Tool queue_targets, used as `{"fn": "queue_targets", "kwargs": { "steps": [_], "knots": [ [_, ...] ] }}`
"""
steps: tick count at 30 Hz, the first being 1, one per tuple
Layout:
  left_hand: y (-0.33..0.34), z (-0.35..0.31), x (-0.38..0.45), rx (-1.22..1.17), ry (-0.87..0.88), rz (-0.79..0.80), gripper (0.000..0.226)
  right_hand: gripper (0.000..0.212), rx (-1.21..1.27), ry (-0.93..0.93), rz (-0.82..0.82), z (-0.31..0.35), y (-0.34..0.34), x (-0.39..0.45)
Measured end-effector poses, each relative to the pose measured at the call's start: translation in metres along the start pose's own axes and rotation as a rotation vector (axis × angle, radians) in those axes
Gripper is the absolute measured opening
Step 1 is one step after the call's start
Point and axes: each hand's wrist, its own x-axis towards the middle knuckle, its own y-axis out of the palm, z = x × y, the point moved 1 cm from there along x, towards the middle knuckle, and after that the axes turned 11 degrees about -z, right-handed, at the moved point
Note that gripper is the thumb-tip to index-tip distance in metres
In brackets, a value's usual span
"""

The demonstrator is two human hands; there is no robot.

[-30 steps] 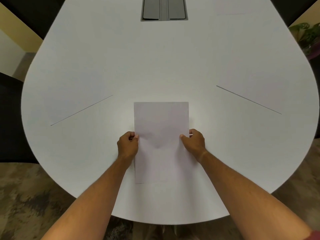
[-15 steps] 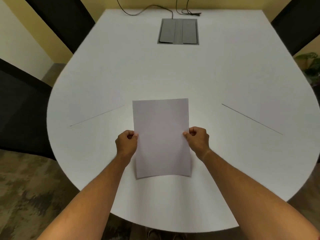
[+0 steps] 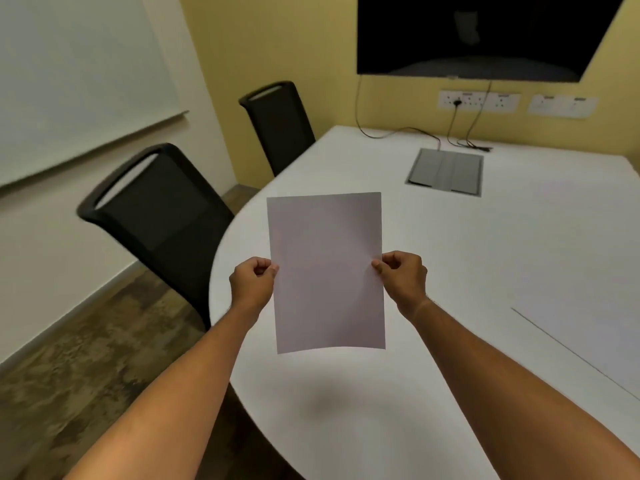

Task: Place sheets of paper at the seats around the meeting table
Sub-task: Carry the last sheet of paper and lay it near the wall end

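Hands, left hand and right hand, pinch paper; stack thickness seemingly indiscernible.

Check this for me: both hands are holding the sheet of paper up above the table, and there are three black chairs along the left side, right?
Not quite. The head view shows two black chairs, not three. Both hands hold the sheet of paper above the table.

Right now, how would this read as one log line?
sheet of paper: held above table | left hand: gripping | right hand: gripping | placed: no
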Motion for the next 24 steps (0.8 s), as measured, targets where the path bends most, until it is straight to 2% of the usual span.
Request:
{"fn": "queue_targets", "kwargs": {
  "steps": [6, 8, 13, 17, 24],
  "knots": [
    [-0.095, -0.007, 0.019, -0.03, -0.005, -0.196, 0.006, 0.018, 0.082, -0.1, 0.142, 0.062, 0.058, -0.03],
    [-0.131, -0.004, 0.02, -0.054, -0.014, -0.25, 0.013, 0.017, 0.102, -0.128, 0.202, 0.081, 0.08, -0.049],
    [-0.225, 0.014, 0.019, -0.076, -0.04, -0.382, 0.022, 0.007, 0.126, -0.192, 0.332, 0.12, 0.138, -0.11],
    [-0.306, 0.038, 0.022, -0.055, -0.031, -0.484, 0.025, 0.009, 0.126, -0.243, 0.407, 0.149, 0.188, -0.171],
    [-0.443, 0.086, 0.05, -0.005, -0.045, -0.541, 0.008, 0.013, 0.141, -0.25, 0.446, 0.19, 0.278, -0.28]
  ]
}}
